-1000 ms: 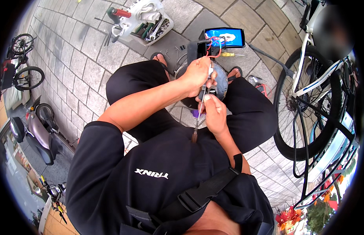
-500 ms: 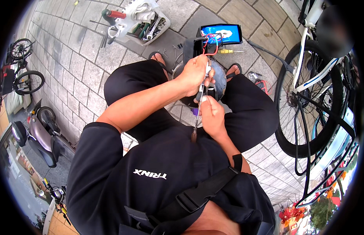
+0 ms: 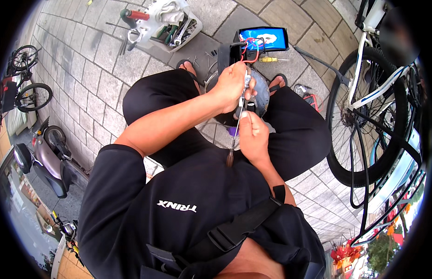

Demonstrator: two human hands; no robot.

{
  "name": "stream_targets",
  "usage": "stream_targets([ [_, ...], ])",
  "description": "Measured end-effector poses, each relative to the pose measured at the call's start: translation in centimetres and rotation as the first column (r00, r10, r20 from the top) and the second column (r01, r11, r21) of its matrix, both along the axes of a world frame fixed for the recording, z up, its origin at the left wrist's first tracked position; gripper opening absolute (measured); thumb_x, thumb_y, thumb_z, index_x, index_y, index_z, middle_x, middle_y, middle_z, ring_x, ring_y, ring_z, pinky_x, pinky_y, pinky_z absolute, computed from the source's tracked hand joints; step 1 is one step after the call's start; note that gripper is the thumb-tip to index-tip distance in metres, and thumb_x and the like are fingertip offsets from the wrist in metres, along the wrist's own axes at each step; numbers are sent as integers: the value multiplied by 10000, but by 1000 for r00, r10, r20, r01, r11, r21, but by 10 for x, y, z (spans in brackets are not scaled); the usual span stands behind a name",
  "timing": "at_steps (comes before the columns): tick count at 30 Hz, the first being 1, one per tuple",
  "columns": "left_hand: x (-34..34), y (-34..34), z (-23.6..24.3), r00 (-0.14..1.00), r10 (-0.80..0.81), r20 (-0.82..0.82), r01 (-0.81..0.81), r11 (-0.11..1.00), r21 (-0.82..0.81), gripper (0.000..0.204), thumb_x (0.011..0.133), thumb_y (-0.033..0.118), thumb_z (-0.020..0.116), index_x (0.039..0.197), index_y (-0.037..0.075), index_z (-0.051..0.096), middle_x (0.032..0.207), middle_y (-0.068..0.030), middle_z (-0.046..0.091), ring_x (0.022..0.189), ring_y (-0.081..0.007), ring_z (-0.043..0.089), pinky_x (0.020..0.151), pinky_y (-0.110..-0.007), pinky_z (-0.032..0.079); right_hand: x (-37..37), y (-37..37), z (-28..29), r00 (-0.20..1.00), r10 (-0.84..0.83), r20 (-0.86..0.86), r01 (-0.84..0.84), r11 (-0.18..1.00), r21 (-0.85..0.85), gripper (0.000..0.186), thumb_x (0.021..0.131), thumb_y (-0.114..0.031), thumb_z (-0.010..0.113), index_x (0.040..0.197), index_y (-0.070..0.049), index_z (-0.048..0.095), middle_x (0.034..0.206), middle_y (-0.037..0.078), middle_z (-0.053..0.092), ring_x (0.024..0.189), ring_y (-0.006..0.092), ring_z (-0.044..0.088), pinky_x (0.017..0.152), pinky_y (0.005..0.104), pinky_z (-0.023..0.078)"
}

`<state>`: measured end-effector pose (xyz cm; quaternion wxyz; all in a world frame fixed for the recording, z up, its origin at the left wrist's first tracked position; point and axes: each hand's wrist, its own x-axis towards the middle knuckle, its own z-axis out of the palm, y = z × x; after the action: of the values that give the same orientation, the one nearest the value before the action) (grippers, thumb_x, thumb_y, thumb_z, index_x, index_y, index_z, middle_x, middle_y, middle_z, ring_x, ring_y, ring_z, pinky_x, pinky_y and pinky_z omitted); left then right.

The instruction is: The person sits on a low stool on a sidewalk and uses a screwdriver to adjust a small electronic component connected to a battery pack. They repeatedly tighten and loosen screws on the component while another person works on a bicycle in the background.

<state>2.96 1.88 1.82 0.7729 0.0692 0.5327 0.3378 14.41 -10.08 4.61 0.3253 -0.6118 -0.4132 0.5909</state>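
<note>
A long thin screwdriver (image 3: pixel 230 158) with a brown handle points its handle at my stomach, its metal shaft running up between my hands. My right hand (image 3: pixel 254 135) is closed in a fist, thumb pressed along the shaft. Further out, my left hand (image 3: pixel 231 87) is closed round a small silvery part (image 3: pixel 247 80) at the shaft's far end; its exact kind is hidden by the fingers. Both hands are over a round grey drum-like base (image 3: pixel 262 91) between my knees. Beyond my left hand stands a black box (image 3: pixel 224 57) with red and blue wires (image 3: pixel 250 50).
A lit screen (image 3: pixel 267 39) in a black frame lies beyond the base, beside a yellow-handled screwdriver (image 3: pixel 269 59). A tool-filled bin (image 3: pixel 190 38) stands far left of it on the paving. A white bicycle (image 3: pixel 364 74) is close on my right; a scooter (image 3: pixel 51 162) stands left.
My right hand has shifted slightly, its thumb now higher on the shaft. The left hand keeps its hold and tilts a little.
</note>
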Motion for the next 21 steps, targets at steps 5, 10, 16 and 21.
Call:
stream_targets([
  [5, -1, -3, -5, 999, -37, 14, 36, 999, 20, 230, 1035, 239, 377, 989, 41, 483, 725, -108, 554, 516, -192, 486, 725, -406, 534, 4, 1, -7, 1000, -8, -19, 9, 1000, 5, 286, 1087, -188, 517, 990, 36, 666, 732, 7, 542, 662, 68, 470, 604, 266, 411],
  [10, -1, -1, 2, 999, -33, 15, 33, 999, -37, 228, 1039, 242, 377, 1000, 44, 484, 727, -103, 553, 518, -183, 487, 721, -401, 534, 5, 6, -7, 976, -81, -201, 46, 984, -172, 279, 1085, -178, 516, 970, 35, 656, 719, 11, 537, 650, 82, 503, 596, 285, 418],
  [16, 1, -4, -3, 1000, -19, 10, 19, 1000, 5, 226, 1036, 246, 370, 1018, 50, 482, 739, -95, 553, 528, -176, 483, 728, -388, 536, 5, 10, -16, 982, 57, 179, -101, 963, 251, 233, 1064, -147, 536, 960, 42, 625, 734, 67, 562, 636, 151, 525, 603, 353, 438],
  [21, 1, -2, 0, 999, -38, 14, 38, 999, -6, 232, 1034, 252, 374, 1009, 47, 480, 741, -91, 556, 522, -177, 482, 734, -390, 537, 8, 8, -12, 998, -9, -67, 6, 999, -45, 245, 1065, -153, 530, 931, 35, 611, 735, 61, 554, 641, 134, 517, 605, 349, 437],
])
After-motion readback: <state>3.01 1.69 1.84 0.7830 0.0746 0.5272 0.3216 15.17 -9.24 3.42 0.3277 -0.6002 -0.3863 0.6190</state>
